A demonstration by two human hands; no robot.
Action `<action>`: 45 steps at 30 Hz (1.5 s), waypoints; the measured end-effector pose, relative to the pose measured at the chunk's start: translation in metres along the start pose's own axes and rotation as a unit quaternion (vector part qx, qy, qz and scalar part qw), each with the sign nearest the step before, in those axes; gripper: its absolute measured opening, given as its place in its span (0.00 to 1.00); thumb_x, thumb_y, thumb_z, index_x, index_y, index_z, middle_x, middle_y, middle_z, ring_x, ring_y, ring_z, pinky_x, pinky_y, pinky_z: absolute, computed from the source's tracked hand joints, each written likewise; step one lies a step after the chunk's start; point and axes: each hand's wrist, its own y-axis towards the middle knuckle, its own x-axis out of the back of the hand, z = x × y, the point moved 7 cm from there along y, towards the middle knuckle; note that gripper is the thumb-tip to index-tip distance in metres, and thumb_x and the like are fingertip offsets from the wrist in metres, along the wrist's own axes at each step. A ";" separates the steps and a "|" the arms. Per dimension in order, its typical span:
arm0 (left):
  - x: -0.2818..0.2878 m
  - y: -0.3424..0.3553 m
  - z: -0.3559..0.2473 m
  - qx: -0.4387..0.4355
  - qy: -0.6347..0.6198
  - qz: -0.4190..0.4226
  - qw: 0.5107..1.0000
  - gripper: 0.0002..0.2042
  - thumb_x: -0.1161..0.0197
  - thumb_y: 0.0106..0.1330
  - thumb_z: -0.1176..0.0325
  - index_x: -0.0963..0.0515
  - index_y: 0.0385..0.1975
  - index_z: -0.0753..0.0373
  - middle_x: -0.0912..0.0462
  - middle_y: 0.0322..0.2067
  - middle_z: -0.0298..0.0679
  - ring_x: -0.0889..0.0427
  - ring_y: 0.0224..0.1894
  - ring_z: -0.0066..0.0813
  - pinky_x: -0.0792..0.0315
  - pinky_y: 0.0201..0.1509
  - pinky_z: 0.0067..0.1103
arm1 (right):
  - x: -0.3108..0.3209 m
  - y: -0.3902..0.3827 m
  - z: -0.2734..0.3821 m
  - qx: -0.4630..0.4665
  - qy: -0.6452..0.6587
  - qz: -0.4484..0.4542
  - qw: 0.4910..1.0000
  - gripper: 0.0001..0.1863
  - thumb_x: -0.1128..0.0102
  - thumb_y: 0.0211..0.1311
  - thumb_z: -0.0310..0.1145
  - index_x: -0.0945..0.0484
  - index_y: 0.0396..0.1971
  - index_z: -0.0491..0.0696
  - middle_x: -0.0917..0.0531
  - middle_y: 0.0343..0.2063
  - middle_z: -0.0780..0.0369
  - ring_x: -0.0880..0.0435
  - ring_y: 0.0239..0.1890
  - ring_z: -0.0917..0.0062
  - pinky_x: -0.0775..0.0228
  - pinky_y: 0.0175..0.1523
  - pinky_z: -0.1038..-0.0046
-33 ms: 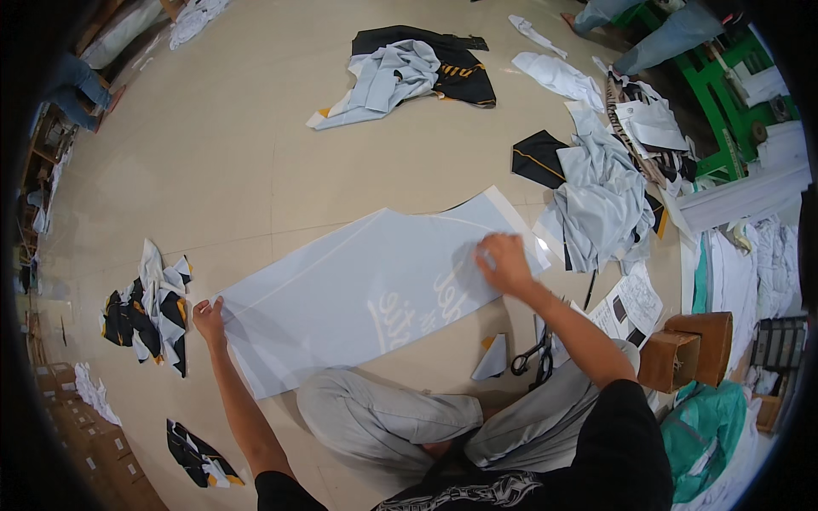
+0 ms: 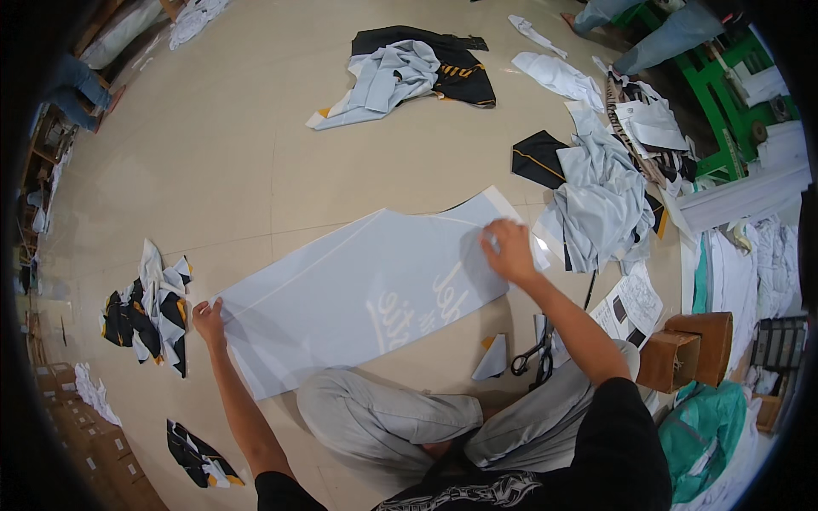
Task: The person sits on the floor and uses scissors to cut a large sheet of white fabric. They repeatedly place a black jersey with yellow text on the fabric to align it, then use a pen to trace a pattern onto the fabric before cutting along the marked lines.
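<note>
A flat, pale grey-blue cut fabric panel (image 2: 341, 281) lies on the floor before my crossed legs, its printed lettering showing faintly near the right end. My left hand (image 2: 208, 319) pinches its left edge between thumb and fingers. Over the panel's right end is my right hand (image 2: 509, 251), fingers curled together. Whether it grips the cloth there is hidden. Black-handled scissors (image 2: 532, 362) lie by my right knee, next to a small grey and yellow fabric scrap (image 2: 491, 358).
Crumpled grey cloth (image 2: 596, 196) lies to the right, with a black and grey garment pile (image 2: 426, 72) farther off. Dark scraps (image 2: 145, 315) sit at left. Printed paper (image 2: 630, 302) and brown boxes (image 2: 686, 353) are on the right. Other people's legs (image 2: 673, 38) show at the far edges.
My right hand has shifted slightly away from me and to the right over the panel's end. My left hand stays at the left edge.
</note>
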 end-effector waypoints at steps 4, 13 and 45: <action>0.013 0.004 0.012 -0.018 -0.027 -0.013 0.999 0.23 0.19 0.56 0.66 0.24 0.46 0.67 0.20 0.34 0.40 0.23 0.34 0.26 0.28 0.37 0.22 | -0.007 0.051 -0.048 -0.134 -0.032 -0.091 0.986 0.14 0.36 0.67 0.39 0.21 0.46 0.47 0.18 0.45 0.57 0.22 0.52 0.58 0.36 0.55 0.52; 0.028 -0.007 -0.002 -0.015 -0.026 -0.008 1.000 0.24 0.20 0.57 0.66 0.25 0.48 0.68 0.22 0.29 0.32 0.26 0.29 0.20 0.33 0.33 0.17 | -0.030 0.080 -0.071 -0.252 0.057 0.009 0.966 0.11 0.35 0.65 0.38 0.23 0.39 0.46 0.12 0.33 0.57 0.12 0.39 0.58 0.27 0.48 0.52; 0.007 -0.009 -0.014 -0.002 -0.052 0.004 0.999 0.21 0.22 0.59 0.69 0.25 0.47 0.69 0.17 0.28 0.36 0.25 0.28 0.18 0.34 0.32 0.17 | -0.032 0.087 -0.105 -0.259 0.176 -0.065 0.947 0.12 0.30 0.59 0.29 0.23 0.39 0.43 0.13 0.30 0.56 0.11 0.35 0.64 0.21 0.43 0.66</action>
